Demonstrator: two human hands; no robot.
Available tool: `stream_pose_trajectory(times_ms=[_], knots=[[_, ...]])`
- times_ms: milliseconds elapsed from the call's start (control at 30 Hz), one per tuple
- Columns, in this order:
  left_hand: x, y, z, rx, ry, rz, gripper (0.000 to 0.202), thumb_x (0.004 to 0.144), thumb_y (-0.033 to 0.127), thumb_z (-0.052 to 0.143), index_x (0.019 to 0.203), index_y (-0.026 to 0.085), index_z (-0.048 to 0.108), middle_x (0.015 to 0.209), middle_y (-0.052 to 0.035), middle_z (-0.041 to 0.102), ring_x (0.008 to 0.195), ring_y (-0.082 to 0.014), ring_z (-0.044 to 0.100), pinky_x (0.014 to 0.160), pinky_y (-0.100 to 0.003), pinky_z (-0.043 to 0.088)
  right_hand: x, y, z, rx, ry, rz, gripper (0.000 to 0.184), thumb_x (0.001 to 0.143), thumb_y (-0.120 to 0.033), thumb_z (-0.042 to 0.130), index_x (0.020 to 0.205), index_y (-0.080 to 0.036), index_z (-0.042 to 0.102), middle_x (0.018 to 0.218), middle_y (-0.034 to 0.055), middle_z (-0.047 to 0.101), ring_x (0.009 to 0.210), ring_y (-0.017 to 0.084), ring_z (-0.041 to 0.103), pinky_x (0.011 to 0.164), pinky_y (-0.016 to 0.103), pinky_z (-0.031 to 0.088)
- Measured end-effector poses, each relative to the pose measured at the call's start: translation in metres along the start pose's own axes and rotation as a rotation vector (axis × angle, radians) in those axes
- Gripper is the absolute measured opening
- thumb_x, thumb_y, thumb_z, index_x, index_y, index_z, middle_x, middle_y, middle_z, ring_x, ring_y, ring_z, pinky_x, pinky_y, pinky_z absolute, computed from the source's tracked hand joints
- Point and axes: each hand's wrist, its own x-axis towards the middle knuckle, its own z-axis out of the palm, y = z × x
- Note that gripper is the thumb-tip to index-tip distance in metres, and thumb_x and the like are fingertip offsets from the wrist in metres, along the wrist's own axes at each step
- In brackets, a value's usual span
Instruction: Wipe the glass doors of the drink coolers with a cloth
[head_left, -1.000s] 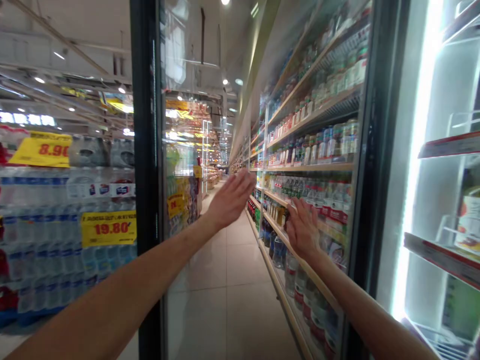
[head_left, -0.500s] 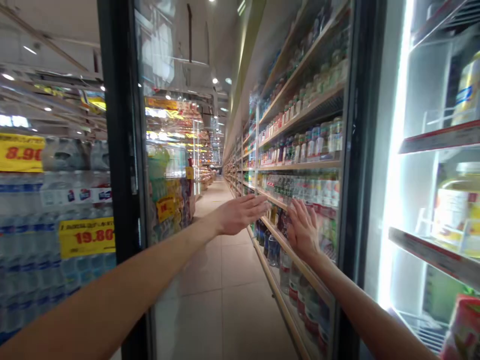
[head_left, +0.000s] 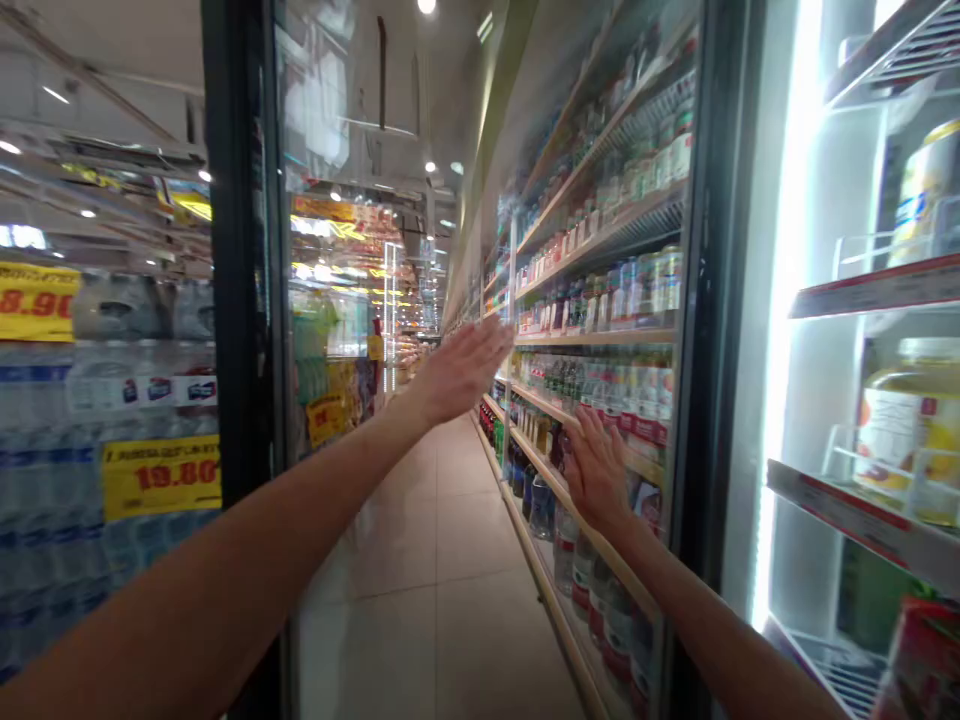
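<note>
I face an open glass fridge door point(head_left: 450, 520) swung out into a shop aisle. My left hand point(head_left: 463, 368) is stretched out flat with fingers together, palm against or just off the glass, holding nothing. My right hand point(head_left: 598, 470) lies open with fingers spread, lower and nearer the door's black frame point(head_left: 694, 400). Through the glass I see long shelves of bottles point(head_left: 600, 300) along the aisle.
The lit fridge interior point(head_left: 870, 400) at right has wire shelves with jars point(head_left: 896, 420) and a red packet point(head_left: 926, 650) at the bottom. At left stand stacked water bottle packs point(head_left: 97, 470) with yellow price signs point(head_left: 161, 475). A tiled aisle floor point(head_left: 450, 560) runs ahead.
My left hand has risen from level to a higher, tilted position on the glass. My right hand has dropped slightly. The view has barely shifted.
</note>
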Motion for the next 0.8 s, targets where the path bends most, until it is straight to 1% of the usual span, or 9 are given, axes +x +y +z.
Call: stream_pose_trajectory(times_ms=[67,100,200,267,433,533,600,700,800], knots=[[0.005,-0.005,-0.003,0.021,0.046,-0.191,0.044,0.091,0.018,0.033,0.134,0.012,0.039,0.145,-0.0112,0.036,0.14,-0.0223,0.015,0.113,-0.043,0.021,0.0,0.001,0.0,0.004,0.011,0.011,0.053,0.088,-0.019,0.039,0.14,-0.02,0.032,0.144,0.0127,0.038,0.136,0.025,0.03,0.11,0.052,0.022],[0.005,-0.003,-0.002,0.021,0.042,-0.197,0.043,0.091,0.018,0.034,0.134,0.012,0.04,0.145,-0.0112,0.036,0.14,-0.0229,0.015,0.113,-0.043,0.022,0.0,0.002,-0.001,0.01,0.015,0.017,0.052,0.088,-0.018,0.04,0.14,-0.02,0.033,0.143,0.0128,0.039,0.136,0.025,0.03,0.11,0.053,0.023],[-0.007,0.024,0.005,-0.02,-0.035,0.058,0.042,0.091,0.018,0.035,0.131,0.018,0.044,0.143,-0.0049,0.04,0.138,-0.0199,0.022,0.113,-0.038,0.023,0.005,-0.006,-0.005,0.076,0.053,0.01,0.054,0.088,-0.016,0.039,0.141,-0.022,0.031,0.144,0.0115,0.038,0.137,0.026,0.029,0.109,0.055,0.025],[-0.017,0.045,0.012,-0.031,-0.037,0.118,0.043,0.09,0.019,0.036,0.133,0.021,0.041,0.144,-0.0017,0.039,0.138,-0.0178,0.024,0.113,-0.036,0.022,0.016,-0.02,-0.007,0.2,0.12,-0.001,0.056,0.088,-0.014,0.037,0.142,-0.025,0.027,0.146,0.0091,0.034,0.137,0.024,0.028,0.109,0.054,0.027],[-0.028,0.058,0.017,0.03,0.054,-0.225,0.059,0.089,0.03,0.037,0.142,0.009,0.022,0.147,-0.0139,0.03,0.14,-0.0245,0.015,0.112,-0.043,0.015,0.067,-0.08,0.004,0.522,0.233,0.024,0.057,0.091,-0.016,0.029,0.145,-0.024,0.016,0.149,0.0072,0.03,0.138,0.018,0.026,0.109,0.044,0.033],[-0.044,0.047,0.006,0.017,-0.014,-0.301,0.068,0.087,0.035,0.038,0.144,0.006,0.014,0.148,-0.0164,0.027,0.141,-0.0249,0.012,0.113,-0.045,0.01,0.093,-0.112,0.024,0.439,0.203,0.079,0.055,0.092,-0.023,0.025,0.146,-0.019,0.015,0.147,0.0096,0.034,0.14,0.019,0.02,0.112,0.047,0.026],[-0.062,0.037,-0.003,-0.006,-0.061,-0.288,0.075,0.085,0.046,0.041,0.144,0.008,0.014,0.148,-0.0159,0.028,0.14,-0.0249,0.015,0.114,-0.045,0.008,0.099,-0.121,0.035,0.32,0.168,0.082,0.053,0.092,-0.027,0.028,0.144,-0.016,0.022,0.146,0.0105,0.035,0.141,0.02,0.015,0.113,0.048,0.021],[-0.09,0.027,-0.014,0.004,-0.084,-0.337,0.085,0.081,0.061,0.042,0.144,0.011,0.016,0.147,-0.0148,0.03,0.139,-0.0254,0.02,0.114,-0.046,0.007,0.091,-0.099,0.039,0.137,0.111,0.02,0.048,0.09,-0.031,0.037,0.137,-0.019,0.037,0.145,0.0095,0.037,0.142,0.023,0.013,0.112,0.05,0.019],[-0.108,0.027,-0.019,0.035,-0.097,-0.394,0.078,0.084,0.06,0.039,0.144,0.014,0.019,0.147,-0.0125,0.031,0.139,-0.0243,0.02,0.114,-0.046,0.008,0.07,-0.035,0.027,-0.009,0.147,0.12,0.044,0.09,-0.03,0.038,0.133,-0.022,0.043,0.144,0.0106,0.037,0.14,0.026,0.019,0.11,0.055,0.022]])
